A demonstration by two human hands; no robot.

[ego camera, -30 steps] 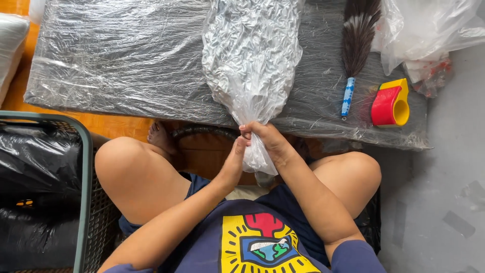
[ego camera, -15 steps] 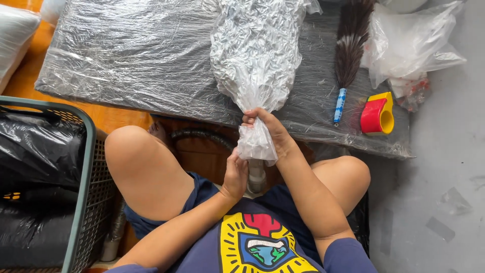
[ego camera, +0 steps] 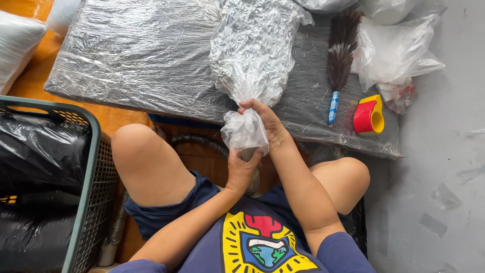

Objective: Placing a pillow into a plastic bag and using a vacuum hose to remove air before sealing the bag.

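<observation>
The right hand [ego camera: 265,121] was clenched around the twisted neck of a clear bag [ego camera: 252,55] stuffed with crinkled filling, whose bulk lay beyond the knuckles on the film-wrapped counter [ego camera: 136,55]. Just below it, the left hand [ego camera: 241,167] gripped the bag's loose tail, fingers curled shut on the plastic. To the right of the right hand lay a feather duster [ego camera: 341,50], and past that a red and yellow tape dispenser [ego camera: 369,115]. Well to the left of the left hand stood a dark basket [ego camera: 93,167] holding black bags [ego camera: 40,156].
</observation>
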